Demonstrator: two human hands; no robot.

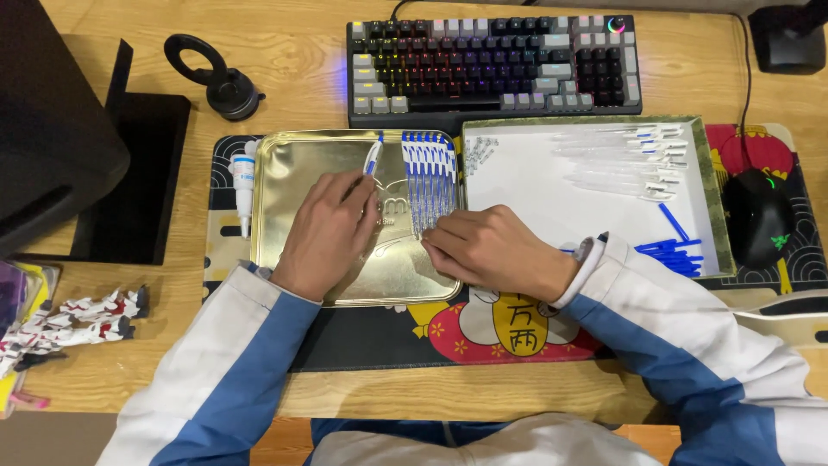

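My left hand [328, 231] rests over a gold metal tray [293, 173] and holds a blue-capped pen [373, 158] upright by its lower end. My right hand [492, 250] lies at the tray's right edge, fingertips touching the bottom ends of a row of several assembled blue pens [429, 177] laid side by side in the tray. To the right, a white tray with a green rim [535, 181] holds clear pen barrels [621, 160], blue refills [677, 250] and small springs [479, 154].
A backlit keyboard [496, 60] sits behind the trays. A black mouse [759, 216] is at the right on a patterned desk mat [371, 336]. A small white glue bottle [244, 181] lies left of the gold tray. A black ring stand [220, 78] and dark box [52, 121] stand at the left.
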